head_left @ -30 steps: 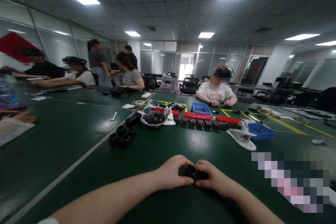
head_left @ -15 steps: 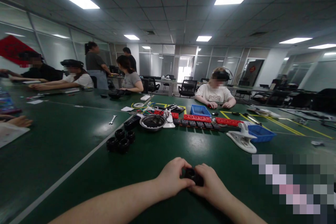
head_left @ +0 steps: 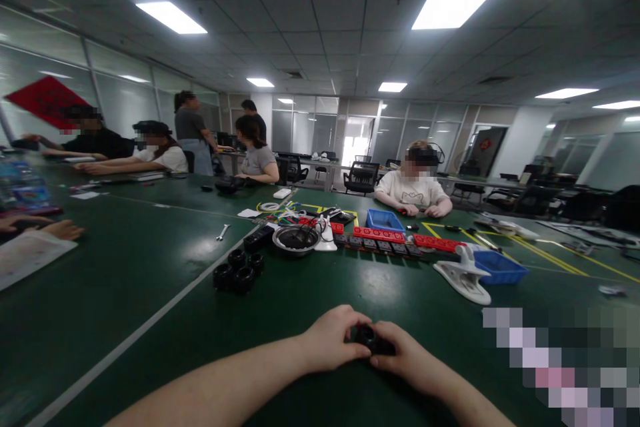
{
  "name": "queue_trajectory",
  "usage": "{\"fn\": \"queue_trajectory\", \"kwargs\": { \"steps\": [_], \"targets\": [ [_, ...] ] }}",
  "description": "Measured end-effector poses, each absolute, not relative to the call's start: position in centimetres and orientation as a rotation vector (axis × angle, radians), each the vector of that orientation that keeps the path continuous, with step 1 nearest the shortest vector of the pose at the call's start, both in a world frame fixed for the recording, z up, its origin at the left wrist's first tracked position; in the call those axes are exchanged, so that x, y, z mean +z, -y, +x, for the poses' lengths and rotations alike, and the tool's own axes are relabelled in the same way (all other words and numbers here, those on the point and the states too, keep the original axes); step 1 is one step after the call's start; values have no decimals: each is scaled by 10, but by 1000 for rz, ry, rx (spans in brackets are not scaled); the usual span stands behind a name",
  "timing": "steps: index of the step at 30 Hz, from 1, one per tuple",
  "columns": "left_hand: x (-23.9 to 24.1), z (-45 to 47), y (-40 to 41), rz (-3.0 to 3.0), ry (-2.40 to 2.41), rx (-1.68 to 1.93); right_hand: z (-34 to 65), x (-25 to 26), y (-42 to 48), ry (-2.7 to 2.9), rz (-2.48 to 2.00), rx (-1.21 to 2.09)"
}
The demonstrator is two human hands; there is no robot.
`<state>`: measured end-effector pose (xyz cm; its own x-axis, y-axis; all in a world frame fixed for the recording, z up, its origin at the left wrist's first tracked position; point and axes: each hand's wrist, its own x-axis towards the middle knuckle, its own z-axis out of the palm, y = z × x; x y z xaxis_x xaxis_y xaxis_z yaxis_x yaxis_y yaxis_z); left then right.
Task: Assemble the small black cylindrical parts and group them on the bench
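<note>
Near the front of the green table, my left hand has its thumb and fingers curled around a small round black part with a hollow in its top. My right hand is closed against the right side of the same dark cluster. Whether it grips this part or another black piece beside it is hard to make out. Several similar black ring-shaped parts stand grouped to the left, ahead of my left forearm.
Beyond lie a metal bowl of black pieces, red strips, a white clamp-shaped base and blue bins. A wrench lies left. Opposite sits a person; another person's hand rests at far left.
The whole view has shifted slightly down and to the right. My right hand's fingers have drawn a little away from the round black part, which my left hand still holds.
</note>
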<state>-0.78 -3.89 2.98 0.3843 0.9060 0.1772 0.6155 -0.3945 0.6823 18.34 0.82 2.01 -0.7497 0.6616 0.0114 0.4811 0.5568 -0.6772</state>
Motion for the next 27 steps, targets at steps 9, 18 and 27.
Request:
{"fn": "queue_trajectory", "kwargs": {
  "steps": [9,18,27],
  "targets": [
    [24,8,44,2085,-1566,820,161,5,3,2436,-1361,409],
    [31,-8,40,2317,-1256,677,176,16,2,2577,-1024,698],
    [32,-3,42,2159,-1309,665,175,13,-1,2531,-1111,738]
  ]
}}
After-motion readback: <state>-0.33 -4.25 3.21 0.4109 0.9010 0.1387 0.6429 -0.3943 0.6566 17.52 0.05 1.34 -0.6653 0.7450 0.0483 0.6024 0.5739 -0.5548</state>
